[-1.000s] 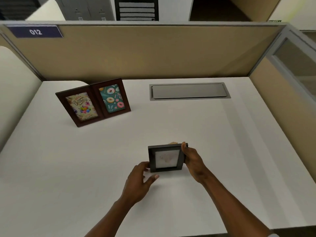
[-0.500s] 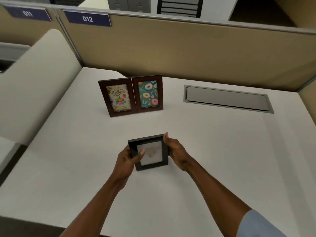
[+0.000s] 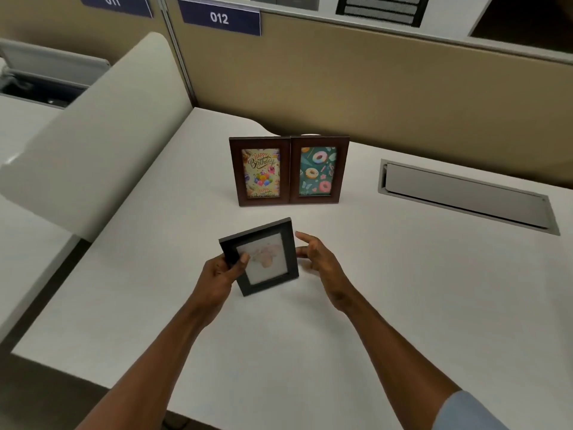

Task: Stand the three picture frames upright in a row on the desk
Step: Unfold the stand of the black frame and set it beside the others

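Observation:
Two brown picture frames stand upright side by side near the back of the white desk (image 3: 403, 305): the birthday-card frame (image 3: 259, 172) on the left and the doughnut-picture frame (image 3: 318, 170) on the right, edges touching. In front of them a small black frame (image 3: 263, 257) with a pale picture is held tilted above the desk. My left hand (image 3: 221, 274) grips its left edge, thumb on the glass. My right hand (image 3: 319, 259) hovers just off the frame's right edge, fingers spread, holding nothing.
A grey cable-tray lid (image 3: 465, 197) is set into the desk at the right rear. A tan partition (image 3: 372, 88) with a "012" label (image 3: 219, 17) runs along the back. A cream rounded divider (image 3: 93, 135) borders the left side; the desk's near-left edge drops off.
My right hand has let go of the black frame's right edge and opened. My left hand now holds the frame alone, nearer the brown frames. The camera view has swung left.

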`<state>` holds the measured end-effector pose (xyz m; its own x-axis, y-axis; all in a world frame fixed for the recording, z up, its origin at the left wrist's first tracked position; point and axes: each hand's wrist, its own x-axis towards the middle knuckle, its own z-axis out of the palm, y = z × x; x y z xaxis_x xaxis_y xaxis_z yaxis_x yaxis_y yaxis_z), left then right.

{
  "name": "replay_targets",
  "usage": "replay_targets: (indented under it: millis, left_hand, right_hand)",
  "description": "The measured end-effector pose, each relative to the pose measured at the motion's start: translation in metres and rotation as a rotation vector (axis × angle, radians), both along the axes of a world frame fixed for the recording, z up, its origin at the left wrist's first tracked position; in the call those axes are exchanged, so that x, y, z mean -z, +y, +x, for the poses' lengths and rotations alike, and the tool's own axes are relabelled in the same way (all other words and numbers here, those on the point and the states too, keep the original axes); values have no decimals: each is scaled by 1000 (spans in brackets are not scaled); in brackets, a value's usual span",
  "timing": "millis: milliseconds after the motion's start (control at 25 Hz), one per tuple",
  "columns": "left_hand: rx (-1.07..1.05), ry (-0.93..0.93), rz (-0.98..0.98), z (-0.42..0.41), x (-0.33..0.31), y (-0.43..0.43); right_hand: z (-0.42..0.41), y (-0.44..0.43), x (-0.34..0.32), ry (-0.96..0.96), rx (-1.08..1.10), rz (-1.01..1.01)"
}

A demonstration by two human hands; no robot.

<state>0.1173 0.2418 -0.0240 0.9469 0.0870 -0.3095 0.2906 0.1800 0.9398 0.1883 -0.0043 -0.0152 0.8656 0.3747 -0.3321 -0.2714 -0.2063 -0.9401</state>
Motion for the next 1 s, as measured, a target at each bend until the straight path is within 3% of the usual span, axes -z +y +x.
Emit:
replay_targets:
  millis: [160,560,1000]
  left_hand:
    - [-84,-25,3,23,-3,51]
    - [-96,-79,43,83,-1,165]
    - [-18,-77,98,157,9,208]
  right_hand:
    - [-25,-37,30,-185,110,-216]
    - [-38,-55,71,-536,-40,-651]
    - [-40,-51,85,-643,-19,-783]
